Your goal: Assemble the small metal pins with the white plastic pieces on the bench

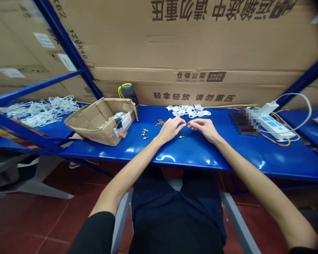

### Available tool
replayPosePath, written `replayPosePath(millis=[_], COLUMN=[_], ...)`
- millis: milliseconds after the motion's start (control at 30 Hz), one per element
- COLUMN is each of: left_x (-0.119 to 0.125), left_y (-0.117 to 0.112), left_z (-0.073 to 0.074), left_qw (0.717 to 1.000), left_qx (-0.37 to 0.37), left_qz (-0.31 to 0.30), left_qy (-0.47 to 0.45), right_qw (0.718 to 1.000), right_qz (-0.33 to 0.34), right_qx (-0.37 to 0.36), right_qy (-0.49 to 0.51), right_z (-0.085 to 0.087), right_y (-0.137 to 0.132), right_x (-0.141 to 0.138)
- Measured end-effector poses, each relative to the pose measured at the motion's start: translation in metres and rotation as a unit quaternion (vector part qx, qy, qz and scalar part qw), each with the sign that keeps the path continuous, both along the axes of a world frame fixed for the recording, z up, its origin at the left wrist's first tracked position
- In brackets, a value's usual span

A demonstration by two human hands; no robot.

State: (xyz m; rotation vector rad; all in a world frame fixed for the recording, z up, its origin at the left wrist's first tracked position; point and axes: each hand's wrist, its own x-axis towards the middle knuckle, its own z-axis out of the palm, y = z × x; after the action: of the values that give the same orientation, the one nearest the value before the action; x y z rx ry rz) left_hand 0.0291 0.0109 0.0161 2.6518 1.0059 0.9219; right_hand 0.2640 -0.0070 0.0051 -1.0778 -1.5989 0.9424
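Observation:
My left hand [171, 129] and my right hand [206, 129] meet over the blue tabletop [137, 151], fingertips pinched together. Between them shows a tiny thin pin-like part [187, 124], too small to make out fully. Just below the hands lies one small silver metal fitting [181, 137] with a thin shank. Several similar metal fittings [145, 133] rest to the left of my left hand. Beyond that wrist is a little group of brass-coloured pins [159, 122]. Behind both hands, white plastic pieces with round holes [189, 111] are spread in a loose pile.
A torn cardboard box [95, 123] with wrapped items stands at the left, a dark bottle [130, 96] behind it. On the right are a white power strip [275, 125] with cables and a blurred-out dark object [245, 121]. White wire hooks [45, 109] cover the far-left surface.

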Motion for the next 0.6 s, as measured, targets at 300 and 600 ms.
replayPosePath(millis=[300,600], left_x=[0.0000,0.0004], left_y=[0.0011,0.0007], left_z=[-0.0016,-0.0023], left_qw=[1.000,1.000], left_qx=[0.006,0.015], left_qz=[-0.002,-0.005], left_qy=[-0.014,-0.012], right_qw=[1.000,1.000], right_qz=[-0.004,-0.007], right_qx=[-0.004,-0.008], right_qy=[0.008,0.018], right_z=[0.0051,0.0059], right_y=[-0.0033,-0.0038], right_x=[-0.0031,-0.0036])
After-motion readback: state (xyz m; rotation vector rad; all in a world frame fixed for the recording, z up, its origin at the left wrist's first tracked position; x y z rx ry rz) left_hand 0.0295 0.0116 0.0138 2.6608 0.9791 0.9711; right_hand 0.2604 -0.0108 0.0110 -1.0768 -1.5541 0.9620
